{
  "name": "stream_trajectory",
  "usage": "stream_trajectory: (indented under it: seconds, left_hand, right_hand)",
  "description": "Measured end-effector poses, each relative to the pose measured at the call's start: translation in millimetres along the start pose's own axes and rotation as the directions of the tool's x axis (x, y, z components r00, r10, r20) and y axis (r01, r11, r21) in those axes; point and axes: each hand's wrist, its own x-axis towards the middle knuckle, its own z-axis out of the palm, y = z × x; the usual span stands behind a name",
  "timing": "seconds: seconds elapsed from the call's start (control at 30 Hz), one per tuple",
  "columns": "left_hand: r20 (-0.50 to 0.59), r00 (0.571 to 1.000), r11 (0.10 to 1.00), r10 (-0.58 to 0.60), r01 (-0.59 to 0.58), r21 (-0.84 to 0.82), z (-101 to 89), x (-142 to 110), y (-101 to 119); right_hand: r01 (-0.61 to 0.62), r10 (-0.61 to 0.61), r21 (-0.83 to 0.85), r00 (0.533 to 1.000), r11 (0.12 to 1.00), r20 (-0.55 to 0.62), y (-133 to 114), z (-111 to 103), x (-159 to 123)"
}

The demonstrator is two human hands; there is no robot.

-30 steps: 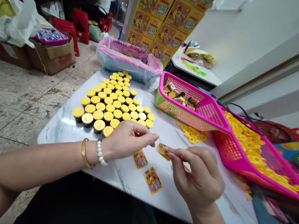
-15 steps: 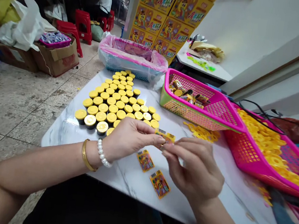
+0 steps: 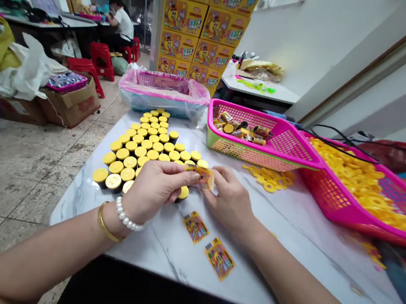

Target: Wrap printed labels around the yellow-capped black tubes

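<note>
Between my two hands is a small yellow printed sticker (image 3: 203, 175), bent and tilted above the table. My left hand (image 3: 158, 181), with a pearl bracelet and a gold bangle at the wrist, pinches its left end between thumb and forefinger. At its right end, the fingers and thumb of my right hand (image 3: 229, 198) are closed on it. Two similar stickers, a nearer one (image 3: 219, 258) and a farther one (image 3: 196, 227), lie flat below my hands. Many black cups with yellow lids (image 3: 122, 154) stand close together beyond my left hand.
A pink and green basket (image 3: 263, 152) holds small printed cylinders. Beside it, a pink basket (image 3: 334, 204) is filled with yellow rings. Loose yellow rings (image 3: 270, 180) lie on the marble-patterned table (image 3: 160, 246). A plastic-lined basket (image 3: 162, 102) stands at the far edge. A person (image 3: 122, 24) sits in the background.
My view has shifted. My right hand has turned and come closer to my left hand, and the sticker has moved left, now showing its printed face more.
</note>
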Motion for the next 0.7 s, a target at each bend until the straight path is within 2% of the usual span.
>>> stream_trajectory:
  seconds: [0.23,0.33,0.4,0.43,0.5,0.57,0.63,0.7]
  left_hand:
    - [0.086,0.984,0.979,-0.153,0.163,-0.12,1.2,-0.5,-1.1]
    - [0.092,0.98,0.973,-0.178,0.189,-0.13,0.1,0.6,-1.6]
    - [0.077,0.979,0.965,-0.188,0.199,-0.173,-0.4,1.9,-1.3]
    - [0.07,0.978,0.958,-0.198,0.208,-0.196,-0.5,2.6,-1.1]
    - [0.071,0.972,0.943,-0.225,0.236,-0.234,-0.4,4.3,-0.8]
    - [0.107,0.962,0.926,-0.253,0.272,-0.261,0.1,5.6,-0.8]
    - [0.151,0.947,0.904,-0.284,0.317,-0.285,0.8,6.5,-0.7]
    - [0.175,0.932,0.879,-0.319,0.359,-0.314,1.7,6.7,-0.3]
  right_hand:
    - [-0.021,0.022,0.048,0.999,0.999,-0.039,-6.7,6.8,0.0]
    - [-0.155,0.175,0.212,0.981,0.965,-0.078,-2.4,-2.9,1.8]
    - [-0.276,0.341,0.455,0.938,0.847,-0.067,0.8,-17.1,2.3]
    - [-0.309,0.404,0.597,0.914,0.741,-0.029,1.7,-25.2,2.1]
    - [-0.303,0.439,0.821,0.895,0.485,0.071,0.9,-40.2,0.6]
    - [-0.25,0.406,0.919,0.907,0.304,0.113,-3.5,-49.3,-1.8]
    - [-0.231,0.378,0.938,0.918,0.258,0.123,-9.6,-51.3,-4.1]
    - [-0.251,0.365,0.925,0.921,0.286,0.138,-14.5,-48.7,-5.7]
